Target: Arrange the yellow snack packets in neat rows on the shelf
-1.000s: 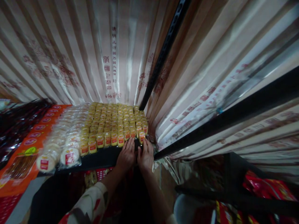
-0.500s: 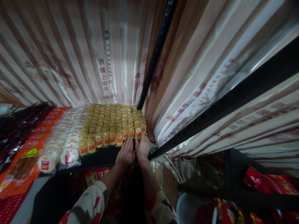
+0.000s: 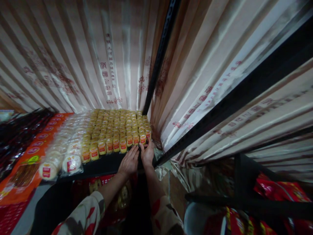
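Small yellow-wrapped snack packets [image 3: 109, 146] with red and white labels stand in tight rows on a black shelf [image 3: 107, 165]. My left hand [image 3: 129, 161] lies flat at the shelf's front edge, fingers stretched toward the front packets; it holds nothing. Beside it, my right hand [image 3: 147, 155] reaches the front right corner of the rows. Its thumb and fingers are apart, touching or nearly touching the end packets [image 3: 142, 138]. Whether the fingertips press on them is hard to see. Clear-wrapped round white snacks [image 3: 72, 163] line up to the left of the yellow ones.
Orange snack packs [image 3: 26, 171] and dark glossy packages [image 3: 14, 142] lie farther left. A black upright post [image 3: 160, 52] rises behind the right corner, and a black bar [image 3: 220, 106] slants across the right. Pleated curtains [image 3: 127, 55] hang behind. Red bags [image 3: 281, 189] sit lower right.
Both hands have drawn slightly left and stay at the front edge. My right hand's thumb and fingers now look wider apart at the end packets. The view has shifted slightly.
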Demonstrator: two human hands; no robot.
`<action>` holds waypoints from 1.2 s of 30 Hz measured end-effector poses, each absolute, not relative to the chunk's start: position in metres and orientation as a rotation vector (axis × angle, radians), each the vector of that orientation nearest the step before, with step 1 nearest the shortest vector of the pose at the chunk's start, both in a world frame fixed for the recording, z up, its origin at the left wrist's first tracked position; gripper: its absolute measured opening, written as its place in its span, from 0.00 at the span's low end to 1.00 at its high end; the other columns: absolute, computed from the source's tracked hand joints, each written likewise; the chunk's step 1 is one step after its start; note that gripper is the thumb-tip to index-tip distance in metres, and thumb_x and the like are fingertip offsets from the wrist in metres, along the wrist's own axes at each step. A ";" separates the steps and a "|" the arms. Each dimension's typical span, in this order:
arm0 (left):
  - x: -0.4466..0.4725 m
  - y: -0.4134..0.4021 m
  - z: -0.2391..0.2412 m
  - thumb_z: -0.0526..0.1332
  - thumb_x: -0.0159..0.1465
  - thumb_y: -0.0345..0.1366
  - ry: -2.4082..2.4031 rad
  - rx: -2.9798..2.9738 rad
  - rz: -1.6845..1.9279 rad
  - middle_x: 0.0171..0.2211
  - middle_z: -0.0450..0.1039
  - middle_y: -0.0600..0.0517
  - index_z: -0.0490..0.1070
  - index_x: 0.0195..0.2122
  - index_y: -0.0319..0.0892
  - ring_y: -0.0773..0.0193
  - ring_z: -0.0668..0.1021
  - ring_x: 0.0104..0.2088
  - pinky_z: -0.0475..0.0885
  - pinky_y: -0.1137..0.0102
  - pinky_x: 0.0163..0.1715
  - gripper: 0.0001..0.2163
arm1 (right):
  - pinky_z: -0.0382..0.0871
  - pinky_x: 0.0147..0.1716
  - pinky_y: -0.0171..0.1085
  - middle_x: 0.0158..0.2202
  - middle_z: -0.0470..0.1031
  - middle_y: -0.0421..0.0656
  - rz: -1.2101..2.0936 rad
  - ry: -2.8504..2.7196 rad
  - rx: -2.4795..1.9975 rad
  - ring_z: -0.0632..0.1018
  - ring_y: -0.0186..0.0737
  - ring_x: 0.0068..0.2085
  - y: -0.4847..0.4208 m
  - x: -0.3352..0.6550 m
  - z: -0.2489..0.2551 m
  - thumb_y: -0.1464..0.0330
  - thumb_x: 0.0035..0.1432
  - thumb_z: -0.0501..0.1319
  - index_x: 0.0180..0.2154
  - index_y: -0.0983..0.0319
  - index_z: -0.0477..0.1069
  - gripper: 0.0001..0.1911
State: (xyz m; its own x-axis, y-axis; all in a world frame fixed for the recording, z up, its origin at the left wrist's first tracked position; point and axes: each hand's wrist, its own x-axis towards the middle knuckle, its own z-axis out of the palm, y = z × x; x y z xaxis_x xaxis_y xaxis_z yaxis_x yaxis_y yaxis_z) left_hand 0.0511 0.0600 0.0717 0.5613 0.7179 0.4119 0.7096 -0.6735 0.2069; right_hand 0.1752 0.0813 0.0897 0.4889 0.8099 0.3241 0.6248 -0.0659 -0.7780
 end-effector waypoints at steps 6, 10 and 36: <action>0.065 0.064 0.085 0.47 0.61 0.25 1.185 2.729 0.789 0.58 0.63 0.43 0.66 0.54 0.35 0.56 0.59 0.62 0.64 0.58 0.56 0.20 | 0.66 0.42 0.43 0.41 0.71 0.54 0.226 -1.057 -1.719 0.73 0.44 0.39 0.081 0.177 0.087 0.58 0.63 0.43 0.43 0.66 0.65 0.21; 0.077 0.071 0.081 0.46 0.62 0.25 1.122 2.752 0.726 0.59 0.62 0.40 0.61 0.57 0.32 0.57 0.58 0.63 0.62 0.59 0.58 0.22 | 0.66 0.42 0.41 0.37 0.72 0.49 0.255 -0.972 -1.642 0.73 0.40 0.36 0.080 0.181 0.085 0.59 0.63 0.42 0.40 0.63 0.65 0.19; 0.082 0.077 0.081 0.48 0.61 0.32 1.216 2.829 0.610 0.63 0.51 0.38 0.52 0.62 0.28 0.56 0.49 0.65 0.50 0.61 0.61 0.27 | 0.65 0.49 0.41 0.42 0.76 0.52 0.276 -1.161 -1.523 0.74 0.41 0.45 0.078 0.182 0.094 0.61 0.63 0.45 0.40 0.66 0.73 0.22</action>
State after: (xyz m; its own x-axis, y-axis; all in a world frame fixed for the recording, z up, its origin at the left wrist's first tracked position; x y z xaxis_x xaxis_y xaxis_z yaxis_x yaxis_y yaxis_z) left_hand 0.0818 0.0771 0.0811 0.6244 0.6985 0.3496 0.6975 -0.7001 0.1528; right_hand 0.1820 0.0782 0.0938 0.4838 0.7741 0.4083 0.5074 0.1320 -0.8515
